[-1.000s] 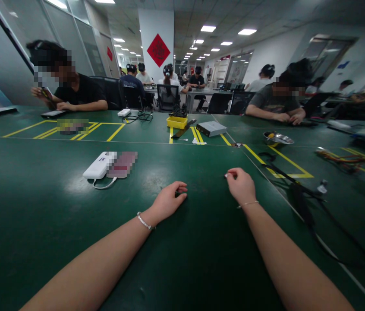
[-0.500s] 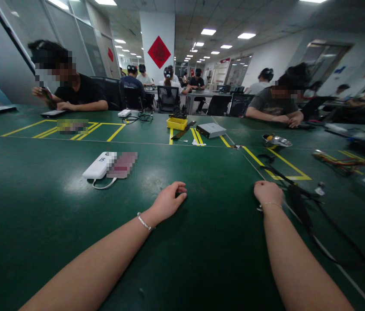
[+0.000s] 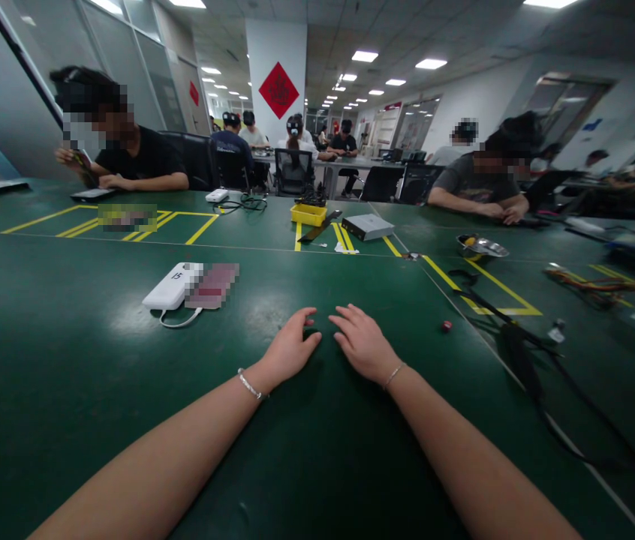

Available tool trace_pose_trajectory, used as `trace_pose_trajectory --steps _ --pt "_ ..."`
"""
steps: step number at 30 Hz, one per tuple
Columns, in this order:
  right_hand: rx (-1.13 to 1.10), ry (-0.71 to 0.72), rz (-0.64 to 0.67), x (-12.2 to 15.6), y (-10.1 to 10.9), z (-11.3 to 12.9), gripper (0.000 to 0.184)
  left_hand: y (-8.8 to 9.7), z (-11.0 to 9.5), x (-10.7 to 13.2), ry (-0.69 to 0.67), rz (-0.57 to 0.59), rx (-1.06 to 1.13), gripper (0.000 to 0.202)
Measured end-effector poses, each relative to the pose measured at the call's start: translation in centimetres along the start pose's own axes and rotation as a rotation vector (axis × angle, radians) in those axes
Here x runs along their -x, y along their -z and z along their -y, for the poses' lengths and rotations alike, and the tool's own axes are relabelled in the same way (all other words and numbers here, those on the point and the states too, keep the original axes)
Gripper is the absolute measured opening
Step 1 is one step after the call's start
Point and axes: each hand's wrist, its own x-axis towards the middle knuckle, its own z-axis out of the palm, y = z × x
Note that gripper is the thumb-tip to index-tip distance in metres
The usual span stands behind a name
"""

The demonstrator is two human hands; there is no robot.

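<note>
Nearest, at mid-frame, the left hand (image 3: 288,349) and right hand (image 3: 365,346) faced each other slightly apart over the worktop (image 3: 317,465), each grip loosely open with nothing seen in it. Right of centre lay a small red piece (image 3: 446,326), nearer the right hand; it looked light and stiff, perhaps smooth enough to skid, and best pinched by its sides, without much force. Its material could not be told. Farther off, at upper centre, stood a yellow tray (image 3: 307,217).

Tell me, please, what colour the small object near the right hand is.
The object looks mostly red in the head view.
</note>
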Motion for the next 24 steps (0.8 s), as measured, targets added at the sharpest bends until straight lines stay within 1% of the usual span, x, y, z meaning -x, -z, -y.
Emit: trace_pose_trajectory --steps 1,3,5,8,10,11,12,14,16,18,19,21,24 --pt "-0.006 0.012 0.067 0.1 -0.5 1.0 0.044 0.0 0.0 0.0 -0.011 0.016 -0.024 0.045" --pt "-0.010 0.022 0.179 0.3 -1.1 2.2 0.049 -0.1 -0.2 0.0 -0.064 0.096 -0.112 0.043" --pt "-0.004 0.030 0.242 0.4 -1.3 2.7 0.051 -0.1 -0.5 0.1 -0.148 0.207 -0.220 0.036" --pt "-0.018 0.111 0.253 0.1 -0.5 1.8 0.046 0.1 -0.9 0.3 -0.164 0.251 -0.305 0.038" --pt "-0.010 0.129 0.202 0.0 0.6 0.1 0.038 0.3 -1.0 0.4 -0.156 0.255 -0.323 0.037" --pt "0.022 0.090 0.156 0.0 1.3 -1.2 0.036 0.4 -1.1 0.4 -0.154 0.259 -0.329 0.037" --pt "0.074 0.017 0.105 0.2 2.0 -2.6 0.036 0.5 -1.1 0.4 -0.154 0.261 -0.335 0.036" --pt "0.211 -0.183 0.012 0.9 3.5 -6.1 0.041 0.6 -1.1 0.4 -0.163 0.270 -0.344 0.036" --pt "0.281 -0.354 0.011 2.1 4.7 -9.5 0.045 0.7 -1.0 0.4 -0.182 0.274 -0.349 0.035" --pt "0.322 -0.507 -0.006 3.3 5.5 -12.2 0.048 0.6 -0.9 0.4 -0.198 0.273 -0.352 0.034" --pt "0.331 -0.564 -0.004 3.9 5.7 -13.2 0.048 0.6 -0.8 0.4 -0.203 0.273 -0.352 0.033" --pt "0.327 -0.634 0.024 4.7 5.9 -14.4 0.050 0.6 -0.6 0.4 -0.210 0.272 -0.347 0.032" --pt "0.293 -0.709 0.076 5.1 5.7 -14.8 0.049 0.5 -0.4 0.5 -0.216 0.274 -0.336 0.031"
